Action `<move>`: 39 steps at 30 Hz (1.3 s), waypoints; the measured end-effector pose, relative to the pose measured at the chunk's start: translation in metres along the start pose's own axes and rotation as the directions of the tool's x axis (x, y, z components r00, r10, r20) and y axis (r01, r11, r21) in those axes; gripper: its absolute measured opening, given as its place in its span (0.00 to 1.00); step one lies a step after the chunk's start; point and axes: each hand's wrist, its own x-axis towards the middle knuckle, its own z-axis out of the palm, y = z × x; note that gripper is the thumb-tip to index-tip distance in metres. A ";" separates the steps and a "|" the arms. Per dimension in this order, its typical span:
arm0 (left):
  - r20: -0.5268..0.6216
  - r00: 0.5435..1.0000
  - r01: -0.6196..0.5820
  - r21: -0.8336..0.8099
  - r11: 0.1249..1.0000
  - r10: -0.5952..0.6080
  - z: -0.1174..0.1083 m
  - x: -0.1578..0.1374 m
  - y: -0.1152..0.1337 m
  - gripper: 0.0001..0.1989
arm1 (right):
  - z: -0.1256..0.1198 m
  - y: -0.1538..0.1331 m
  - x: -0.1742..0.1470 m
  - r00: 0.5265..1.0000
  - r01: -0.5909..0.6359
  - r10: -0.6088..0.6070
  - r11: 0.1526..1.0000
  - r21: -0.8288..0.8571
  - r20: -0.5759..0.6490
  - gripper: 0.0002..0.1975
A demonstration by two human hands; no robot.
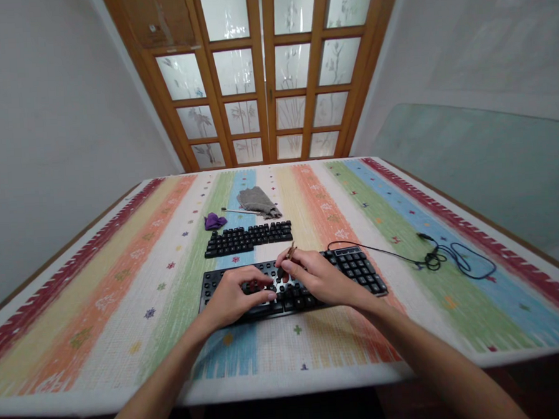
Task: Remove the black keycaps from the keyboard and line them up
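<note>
A black keyboard (pixel 367 273) lies across the table in front of me, with many of its keycaps off on the left and middle part. My left hand (pixel 239 293) rests on that bare part, thumb and fingers apart. Over the middle of the keyboard, my right hand (pixel 313 273) pinches a small slim tool (pixel 290 251) with a brownish end and a dark tip pointing down at the keys. Its exact kind is too small to tell. Just beyond the keyboard, loose black keycaps (pixel 248 237) sit grouped in rows. My hands hide part of the keyboard's middle.
Behind the keycaps lie a purple cloth (pixel 214 221), a grey cloth (pixel 259 201) and a thin stick-like brush (pixel 237 211). The keyboard's cable (pixel 434 257) coils to the right. A striped tablecloth (pixel 125 305) covers the table; wood-framed glass doors (pixel 266 79) stand beyond it.
</note>
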 end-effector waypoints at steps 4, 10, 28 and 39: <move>0.015 0.999 -0.052 0.151 0.987 0.050 -0.005 0.003 0.002 0.07 | 0.001 0.001 0.000 1.000 0.003 -0.003 1.000 -0.009 -0.010 0.12; 0.080 0.992 -0.111 0.245 0.963 0.094 -0.009 0.006 0.002 0.07 | 0.000 0.002 -0.001 1.000 0.006 -0.006 0.999 -0.040 -0.015 0.12; -0.023 0.964 -0.234 0.410 0.882 0.266 -0.029 0.036 -0.024 0.07 | -0.006 0.010 -0.008 0.988 -0.026 0.044 0.992 0.123 -0.151 0.12; 0.169 0.971 -0.236 0.783 0.576 0.168 -0.022 0.071 -0.064 0.06 | -0.005 0.007 -0.010 0.991 -0.007 0.018 0.997 0.082 -0.133 0.12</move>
